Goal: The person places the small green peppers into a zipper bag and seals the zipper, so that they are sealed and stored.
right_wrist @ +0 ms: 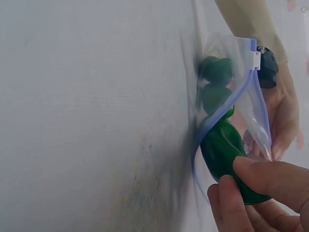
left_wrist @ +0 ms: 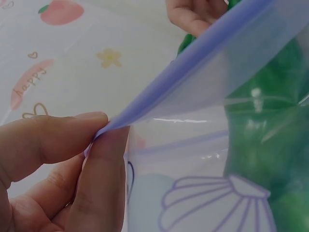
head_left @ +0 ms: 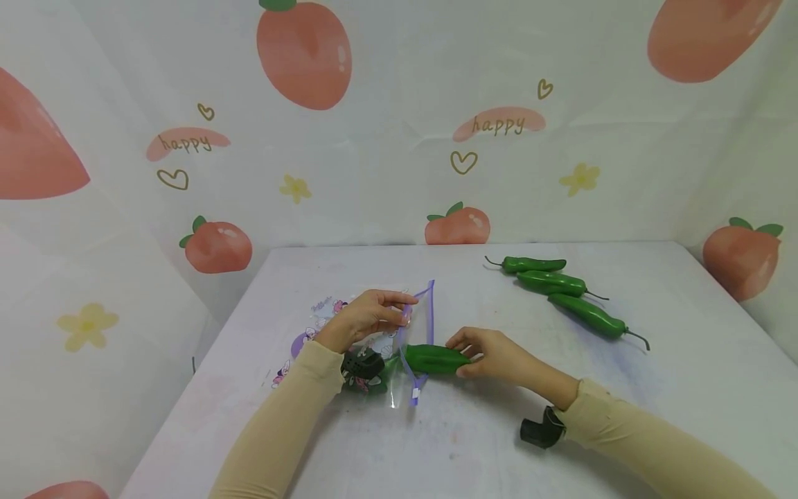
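Observation:
A clear zip bag with a purple edge and printed cartoon figures lies on the table, its mouth spread towards the right. My left hand pinches the purple rim between thumb and finger, as the left wrist view shows close up. With my right hand I grip the end of a green pepper, whose other end is inside the bag's mouth. More green peppers show through the film deeper in the bag. A white slider sits at one end of the zip.
Three green peppers, a far one, a middle one and a near one, lie at the back right of the white table. A printed cloth with peaches hangs behind. Black wrist cameras are on both arms.

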### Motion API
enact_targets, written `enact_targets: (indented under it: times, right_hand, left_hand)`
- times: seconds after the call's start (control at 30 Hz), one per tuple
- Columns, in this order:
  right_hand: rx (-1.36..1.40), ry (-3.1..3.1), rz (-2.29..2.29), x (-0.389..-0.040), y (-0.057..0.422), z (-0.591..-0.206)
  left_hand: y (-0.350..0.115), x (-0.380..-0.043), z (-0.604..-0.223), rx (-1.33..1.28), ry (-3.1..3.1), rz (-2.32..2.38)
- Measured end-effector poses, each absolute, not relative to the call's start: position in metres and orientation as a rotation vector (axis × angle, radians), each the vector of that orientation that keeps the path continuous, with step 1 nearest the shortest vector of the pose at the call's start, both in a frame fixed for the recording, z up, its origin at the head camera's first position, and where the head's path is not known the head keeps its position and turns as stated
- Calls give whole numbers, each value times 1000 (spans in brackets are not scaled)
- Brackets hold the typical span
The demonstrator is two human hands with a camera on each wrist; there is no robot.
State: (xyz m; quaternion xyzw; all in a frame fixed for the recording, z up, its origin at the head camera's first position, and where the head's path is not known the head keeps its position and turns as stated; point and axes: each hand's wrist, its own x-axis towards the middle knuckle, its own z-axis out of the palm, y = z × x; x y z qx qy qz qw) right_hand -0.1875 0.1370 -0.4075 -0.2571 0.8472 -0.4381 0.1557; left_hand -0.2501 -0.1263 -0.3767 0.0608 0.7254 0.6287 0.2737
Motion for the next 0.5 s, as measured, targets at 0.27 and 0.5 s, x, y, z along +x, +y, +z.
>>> enact_targets:
  times: [0.27, 0.5]
  right_hand:
    - [-732, 2455, -1252, -190, 132, -405]
    - [-738, 2460, -1283, -193, 122, -408]
  left_hand:
    - [-125, -250, -376, 158, 1946, 1694]
    - [-126, -250, -378, 223, 1942, 1676]
